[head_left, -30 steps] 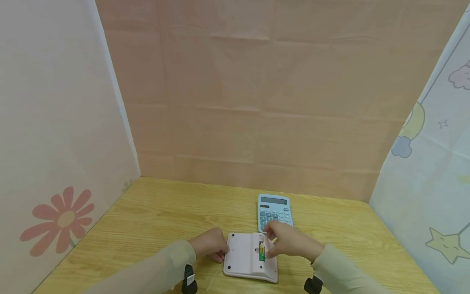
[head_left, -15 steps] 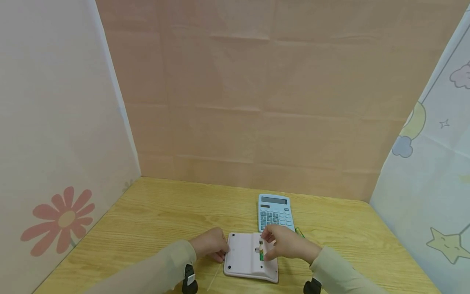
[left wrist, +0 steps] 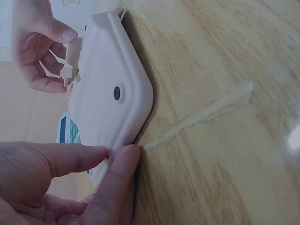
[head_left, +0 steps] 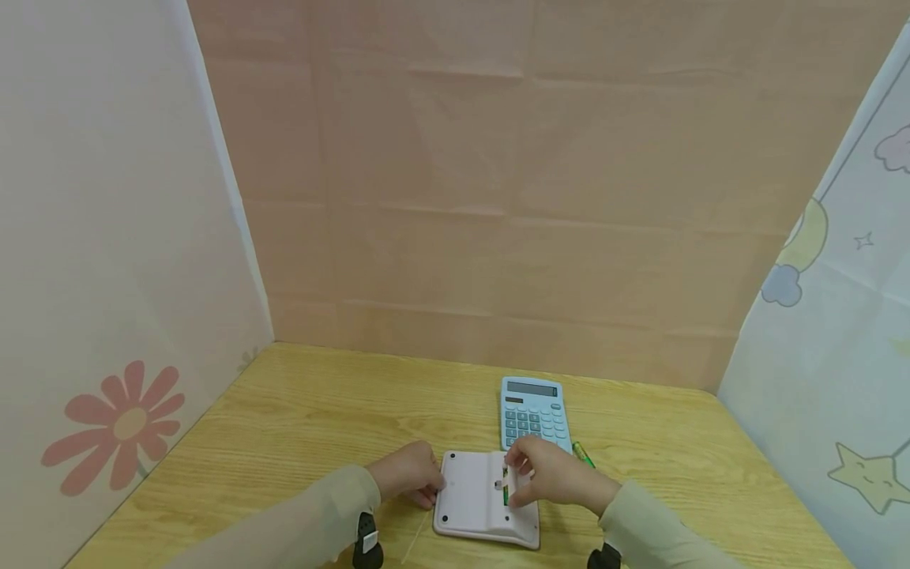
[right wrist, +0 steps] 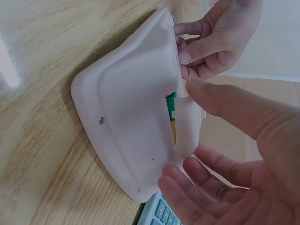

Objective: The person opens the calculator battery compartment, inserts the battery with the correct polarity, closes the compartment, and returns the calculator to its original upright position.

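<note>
A pale pink calculator [head_left: 465,494] lies face down on the wooden table. My left hand [head_left: 408,474] pinches its left edge between thumb and fingers, as the left wrist view shows up close. With thumb and fingertips my right hand [head_left: 553,472] holds a small pink battery cover [right wrist: 187,124] by its two ends. The cover stands tilted at the open battery slot. Part of a green and yellow battery [right wrist: 171,107] shows in the slot beside it; the rest is hidden behind the cover.
A light blue calculator [head_left: 529,415] lies face up just behind the pink one. Right of it is a loose green battery [head_left: 582,454], partly behind my right hand. A thin pale strip [left wrist: 201,115] marks the table near my left hand.
My right hand has shifted slightly left with the cover, which now hides more of the battery slot. The loose battery has come into view behind that hand. The left hand keeps still.
</note>
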Demonstrator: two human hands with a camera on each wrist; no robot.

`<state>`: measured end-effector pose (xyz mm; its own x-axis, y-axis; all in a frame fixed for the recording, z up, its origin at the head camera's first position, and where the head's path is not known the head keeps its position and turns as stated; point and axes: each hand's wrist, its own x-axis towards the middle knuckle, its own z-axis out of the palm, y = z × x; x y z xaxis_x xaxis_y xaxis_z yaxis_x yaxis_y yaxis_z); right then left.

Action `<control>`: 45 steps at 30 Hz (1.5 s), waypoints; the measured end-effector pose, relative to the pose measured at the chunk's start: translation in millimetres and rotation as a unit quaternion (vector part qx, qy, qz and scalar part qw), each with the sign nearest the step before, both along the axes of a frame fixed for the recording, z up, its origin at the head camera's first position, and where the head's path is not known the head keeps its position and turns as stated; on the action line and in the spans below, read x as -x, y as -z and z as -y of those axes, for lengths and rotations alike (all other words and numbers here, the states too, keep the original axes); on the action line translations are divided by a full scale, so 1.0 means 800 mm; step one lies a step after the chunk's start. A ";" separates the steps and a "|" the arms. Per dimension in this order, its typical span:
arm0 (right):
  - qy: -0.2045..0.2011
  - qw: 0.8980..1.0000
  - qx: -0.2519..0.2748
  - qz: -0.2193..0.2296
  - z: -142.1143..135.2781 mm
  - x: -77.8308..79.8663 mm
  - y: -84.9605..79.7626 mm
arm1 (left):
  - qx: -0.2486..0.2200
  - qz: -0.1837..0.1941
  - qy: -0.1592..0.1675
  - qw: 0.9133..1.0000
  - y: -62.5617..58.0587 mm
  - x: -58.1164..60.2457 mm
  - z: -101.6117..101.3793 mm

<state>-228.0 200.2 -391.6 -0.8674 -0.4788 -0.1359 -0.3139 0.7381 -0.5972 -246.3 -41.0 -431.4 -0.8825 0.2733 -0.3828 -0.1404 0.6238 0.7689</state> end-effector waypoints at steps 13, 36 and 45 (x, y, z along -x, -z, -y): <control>-0.005 1.000 0.008 0.014 0.004 0.003 0.000 | 0.010 0.000 0.000 1.000 -0.002 0.001 0.000; 0.006 1.000 -0.022 -0.015 0.015 0.005 0.000 | 0.013 -0.003 0.001 1.000 -0.009 -0.002 -0.002; 0.004 1.000 -0.016 -0.006 0.015 0.001 -0.002 | 0.017 -0.001 0.001 1.000 -0.006 -0.002 -0.002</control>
<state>-228.8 187.8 -390.2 -0.8732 -0.4667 -0.1400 -0.3147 0.7595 -0.5693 -245.0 -39.2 -426.9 -0.8828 0.2620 -0.3899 -0.1369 0.6505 0.7470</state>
